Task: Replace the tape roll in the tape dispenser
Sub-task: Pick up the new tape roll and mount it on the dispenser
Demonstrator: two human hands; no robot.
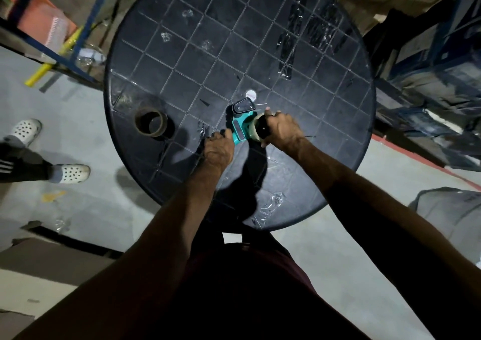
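Gripping the handle end of a teal plastic tape dispenser [240, 129], the left hand [218, 150] is curled shut around it near the middle of a round black plastic desk [182, 61] moulded with a grid of squares. The right hand [282, 129] is wrapped over a pale tape roll [256, 129] with a dark core, its fingers closed on the roll's rim, and the roll sits against the right side of the dispenser's body. Whether the roll is fully seated on the dispenser's hub cannot be told from this angle. The dispenser's dark front end points away from the person, toward a small white round disc [251, 95] lying flat on the desk just beyond it.

Well to the left, near the desk's edge, a brown cardboard tape core [150, 123] stands apart from both hands, its hollow centre facing up. Crumpled scraps of clear tape [270, 204] lie on the desk's near edge, and strips of clear tape [309, 35] are stuck to the far right part of its surface.

Both forearms reach forward from the bottom of the view over dark clothing. On the grey floor at the left stand another person's feet in white perforated clogs [71, 173]. Flattened brown cardboard [52, 259] lies on the floor at lower left.
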